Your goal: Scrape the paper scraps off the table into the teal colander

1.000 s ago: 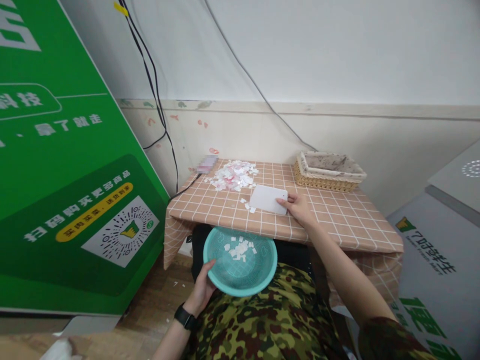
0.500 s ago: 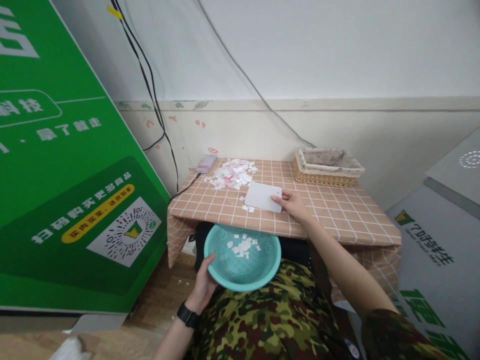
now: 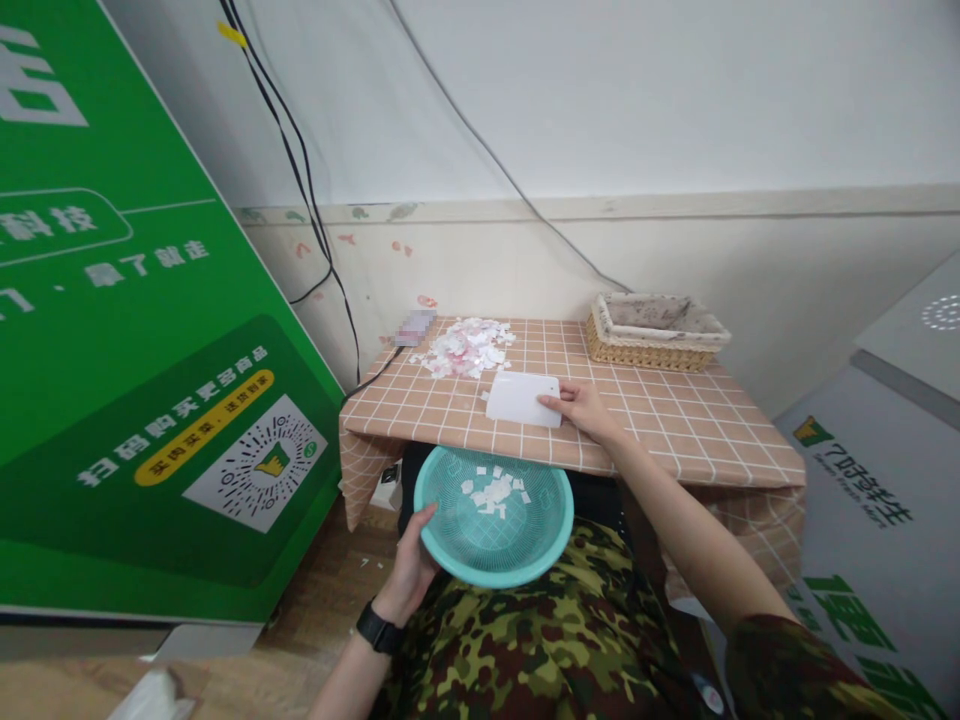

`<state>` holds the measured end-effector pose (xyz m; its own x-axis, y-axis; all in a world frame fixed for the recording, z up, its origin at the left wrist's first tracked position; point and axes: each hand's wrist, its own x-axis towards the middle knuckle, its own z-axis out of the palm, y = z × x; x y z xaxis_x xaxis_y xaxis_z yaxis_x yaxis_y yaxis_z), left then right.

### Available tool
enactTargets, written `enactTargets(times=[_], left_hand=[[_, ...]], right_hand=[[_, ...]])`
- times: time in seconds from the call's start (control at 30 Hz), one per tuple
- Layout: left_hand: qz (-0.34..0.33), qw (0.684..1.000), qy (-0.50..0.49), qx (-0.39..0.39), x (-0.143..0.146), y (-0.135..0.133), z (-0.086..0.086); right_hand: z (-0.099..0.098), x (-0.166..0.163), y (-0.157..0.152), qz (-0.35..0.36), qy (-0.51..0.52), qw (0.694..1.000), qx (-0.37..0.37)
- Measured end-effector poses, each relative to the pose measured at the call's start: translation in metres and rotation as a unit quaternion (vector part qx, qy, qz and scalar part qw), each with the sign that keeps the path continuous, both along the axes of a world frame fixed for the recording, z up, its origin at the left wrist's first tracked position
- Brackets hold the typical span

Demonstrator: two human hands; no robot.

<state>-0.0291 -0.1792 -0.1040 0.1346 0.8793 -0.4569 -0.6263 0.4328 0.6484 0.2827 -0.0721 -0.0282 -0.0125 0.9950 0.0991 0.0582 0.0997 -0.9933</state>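
Observation:
My left hand (image 3: 414, 562) grips the left rim of a turquoise plastic basin (image 3: 555, 550) with perforated sides, held just below the table's front edge. Several white paper scraps (image 3: 495, 492) lie inside it. With thumb and fingers my right hand (image 3: 585, 408) pinches the right end of a flat white plastic card (image 3: 514, 398), which lies close over the tabletop near the front edge. A small scrap peeks out at the card's left side. Behind the card sits a heap of white and pinkish paper scraps (image 3: 469, 347).
A checked brown cloth covers the table (image 3: 660, 420). At its back right stands a lined wicker basket (image 3: 652, 345). A grey box with a cable (image 3: 415, 327) lies at the back left. A green printed panel (image 3: 172, 400) rises on the left; a grey cabinet (image 3: 847, 430) stands right.
The card has shifted slightly left and toward me, and now hides scraps that showed in front of it. The basin has moved a little right in view.

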Motion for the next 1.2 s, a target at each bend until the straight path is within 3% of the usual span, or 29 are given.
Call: enactTargets(times=[0.23,0.4,0.57,0.73,0.9,1.07,1.2], left_hand=[[-0.003,1.0,-0.001,0.003,0.001,0.001,0.003],[0.008,1.0,0.004,0.003,0.003,0.002,0.001],[-0.001,1.0,0.009,-0.002,0.003,0.002,-0.001],[-0.003,1.0,0.012,0.006,0.003,0.004,0.003],[-0.003,1.0,0.011,0.018,0.006,0.006,0.01],[-0.001,1.0,0.001,0.013,0.006,0.006,0.012],[-0.006,1.0,0.003,0.006,0.004,0.006,0.013]], right_hand=[[-0.008,0.005,0.009,-0.049,0.014,0.998,0.024],[-0.013,0.013,0.013,-0.122,0.007,0.992,0.041],[-0.011,0.012,0.01,-0.073,-0.001,0.997,0.011],[-0.009,0.012,0.008,-0.098,0.013,0.995,0.018],[-0.008,0.012,0.005,-0.045,0.024,0.999,-0.002],[-0.008,0.013,0.005,-0.091,0.032,0.995,0.018],[-0.006,0.011,0.002,-0.043,0.024,0.999,0.001]])
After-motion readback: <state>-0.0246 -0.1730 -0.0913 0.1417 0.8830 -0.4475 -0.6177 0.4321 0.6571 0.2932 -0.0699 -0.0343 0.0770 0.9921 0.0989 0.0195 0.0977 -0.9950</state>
